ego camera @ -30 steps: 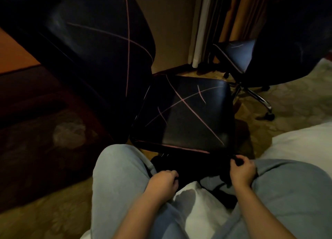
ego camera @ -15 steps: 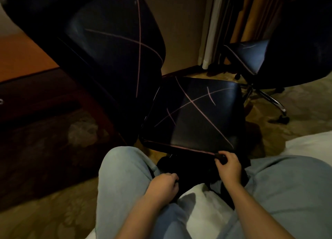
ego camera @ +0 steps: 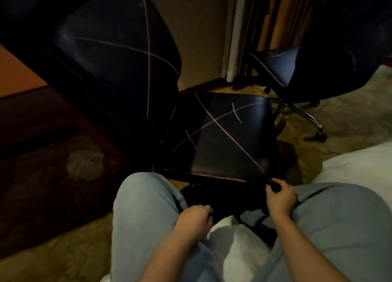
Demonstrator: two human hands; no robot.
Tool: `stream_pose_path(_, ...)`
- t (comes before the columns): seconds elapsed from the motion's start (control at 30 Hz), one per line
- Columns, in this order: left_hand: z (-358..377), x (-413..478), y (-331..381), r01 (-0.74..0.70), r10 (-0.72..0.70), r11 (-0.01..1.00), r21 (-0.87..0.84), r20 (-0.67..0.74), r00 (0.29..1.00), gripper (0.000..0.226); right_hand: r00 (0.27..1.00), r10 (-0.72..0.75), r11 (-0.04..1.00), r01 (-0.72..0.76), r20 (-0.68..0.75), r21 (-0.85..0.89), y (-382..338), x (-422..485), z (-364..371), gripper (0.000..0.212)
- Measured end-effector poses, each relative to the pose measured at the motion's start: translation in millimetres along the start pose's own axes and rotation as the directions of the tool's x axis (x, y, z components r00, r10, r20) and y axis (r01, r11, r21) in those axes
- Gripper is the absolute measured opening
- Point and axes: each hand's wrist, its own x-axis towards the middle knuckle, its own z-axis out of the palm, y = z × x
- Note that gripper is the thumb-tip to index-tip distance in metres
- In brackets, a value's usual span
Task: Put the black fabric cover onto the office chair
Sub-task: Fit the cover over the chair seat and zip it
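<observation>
An office chair stands right before my knees, its seat (ego camera: 218, 141) and tall backrest (ego camera: 118, 65) black with thin pink lines. The black fabric cover (ego camera: 229, 199) hangs dark between my knees, under the seat's front edge. My right hand (ego camera: 280, 198) pinches the cover at the seat's front right corner. My left hand (ego camera: 196, 221) is curled in a fist at the cover's lower left edge; what its fingers hold is hidden in the dark.
I sit on a white bed (ego camera: 358, 167) in light jeans. A second office chair (ego camera: 297, 69) with a chrome wheeled base stands at the back right by curtains (ego camera: 235, 33). A dark wooden desk (ego camera: 23, 103) lies left. Patterned carpet covers the floor.
My right hand has risen from my right knee to the seat's front right corner, taking the cover's edge with it. My left hand has stayed put.
</observation>
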Motion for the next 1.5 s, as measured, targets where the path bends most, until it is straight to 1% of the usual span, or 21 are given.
stream_pose_path(0.13, -0.8, -7.1, -9.1, 0.023, -0.023, 1.0, -0.002, 0.007, 1.0, 0.034, 0.988, -0.078, 0.996, 0.082, 0.136, -0.028, -20.4, -8.7, 18.7, 0.025)
stream_pose_path(0.23, 0.1, -12.6, -16.3, 0.04, -0.04, 0.999, 0.005, 0.013, 0.999, 0.033, 0.943, -0.185, 0.981, 0.196, 0.276, -0.011, -33.1, -17.7, 32.1, 0.024)
stream_pose_path(0.3, 1.5, -14.9, -20.0, 0.052, -0.052, 0.999, 0.001, 0.012, 0.999, 0.032, 0.919, -0.222, 0.969, 0.244, 0.325, -0.029, -35.4, -22.5, 36.3, 0.024)
stream_pose_path(0.4, 2.5, -14.8, -22.3, 0.056, -0.056, 0.998, -0.009, -0.005, 0.998, 0.032, 0.932, -0.208, 0.969, 0.239, 0.296, -0.07, -30.1, -21.1, 32.1, 0.022)
stream_pose_path(0.53, 3.9, -8.7, -18.5, 0.044, -0.045, 0.999, -0.017, -0.021, 0.999, 0.032, 0.978, -0.128, 0.982, 0.148, 0.162, -0.116, -14.6, -13.8, 16.6, 0.02)
stream_pose_path(0.63, 6.5, -3.8, -13.4, 0.024, -0.025, 0.999, -0.021, -0.019, 1.0, 0.033, 0.998, -0.042, 0.997, 0.045, 0.046, -0.068, 1.8, -6.0, 6.5, 0.023)
stream_pose_path(0.7, 7.0, -1.5, -10.9, 0.015, -0.016, 1.0, -0.022, -0.016, 1.0, 0.034, 0.999, 0.034, 0.999, -0.035, -0.02, -0.02, 8.6, -0.3, 2.4, 0.029)
stream_pose_path(0.77, 7.6, -0.5, -9.9, 0.008, -0.009, 1.0, -0.016, -0.016, 1.0, 0.034, 0.996, 0.083, 0.996, -0.082, -0.04, 0.04, 7.6, 0.5, 2.9, 0.04)
stream_pose_path(0.8, 7.7, -0.7, -9.7, 0.008, -0.008, 1.0, -0.017, -0.016, 1.0, 0.034, 0.995, 0.088, 0.995, -0.086, -0.037, 0.055, 3.8, -0.9, 4.3, 0.041)
stream_pose_path(0.87, 7.2, -2.6, -10.7, 0.012, -0.013, 1.0, -0.021, -0.013, 1.0, 0.034, 0.999, 0.049, 0.998, -0.049, -0.009, 0.03, -4.5, -4.9, 9.8, 0.036)
stream_pose_path(0.97, 7.3, -7.4, -15.4, 0.023, -0.023, 1.0, -0.019, -0.014, 1.0, 0.033, 0.992, -0.064, 0.996, 0.07, 0.104, -0.054, -20.2, -11.5, 17.6, 0.027)
stream_pose_path(1.0, 7.2, -9.5, -17.6, 0.027, -0.027, 0.999, -0.02, -0.015, 1.0, 0.033, 0.98, -0.113, 0.99, 0.124, 0.162, -0.062, -24.0, -13.6, 20.5, 0.026)
stream_pose_path(1.07, 7.5, -13.3, -22.4, 0.036, -0.037, 0.999, -0.028, -0.018, 0.999, 0.033, 0.934, -0.208, 0.971, 0.234, 0.289, -0.055, -28.8, -18.6, 27.2, 0.025)
stream_pose_path(1.13, 7.9, -15.6, -27.4, 0.044, -0.045, 0.998, -0.034, -0.025, 0.999, 0.032, 0.892, -0.27, 0.948, 0.312, 0.364, -0.06, -29.3, -22.8, 31.4, 0.026)
stream_pose_path(1.23, 9.3, -15.7, -32.5, 0.043, -0.044, 0.998, -0.037, -0.036, 0.998, 0.032, 0.897, -0.266, 0.943, 0.318, 0.353, -0.099, -23.3, -21.6, 27.3, 0.024)
stream_pose_path(1.37, 12.6, -12.9, -35.8, 0.051, -0.054, 0.997, -0.057, -0.043, 0.998, 0.032, 0.9, -0.294, 0.914, 0.363, 0.321, -0.183, -8.4, -14.0, 18.3, 0.026)
stream_pose_path(1.43, 13.6, -11.8, -36.6, 0.053, -0.056, 0.997, -0.058, -0.038, 0.998, 0.032, 0.926, -0.265, 0.926, 0.322, 0.269, -0.196, -3.6, -8.5, 13.7, 0.024)
stream_pose_path(1.5, 13.6, -11.7, -37.5, 0.055, -0.057, 0.996, -0.064, -0.034, 0.998, 0.033, 0.963, -0.203, 0.955, 0.235, 0.176, -0.182, -0.7, -1.6, 8.9, 0.022)
